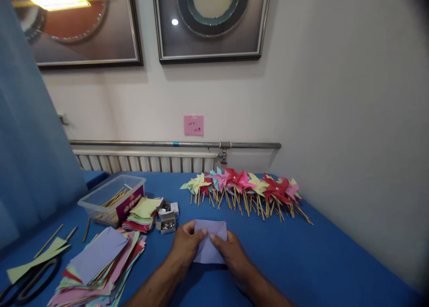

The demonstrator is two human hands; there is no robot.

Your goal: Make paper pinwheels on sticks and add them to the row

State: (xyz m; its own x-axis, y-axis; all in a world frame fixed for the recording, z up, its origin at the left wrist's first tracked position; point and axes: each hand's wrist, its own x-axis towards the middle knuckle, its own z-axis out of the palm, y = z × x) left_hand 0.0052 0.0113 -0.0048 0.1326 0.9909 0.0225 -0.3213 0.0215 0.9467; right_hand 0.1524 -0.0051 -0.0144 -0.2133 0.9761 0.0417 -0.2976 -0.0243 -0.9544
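Observation:
Between my two hands is a square of purple paper [211, 251] with crease lines across it, held up over the blue table. My left hand [187, 242] grips its left edge, thumb on the front face and fingers behind. At the right edge my right hand [234, 253] pinches it the same way, the thumb lying near the middle. The fingers behind the sheet are hidden. Left of my hands sit small open boxes of metal pins [167, 225]. A stack of coloured paper sheets [100, 258] lies further left, a purple sheet on top.
Finished paper pinwheels [234, 182] on sticks lie in a row at the back. A clear plastic box [97, 204] holds wooden sticks. Beside it is a pile of cut paper squares [144, 211]. Scissors [36, 280] lie at far left under pale green paper strips [40, 258].

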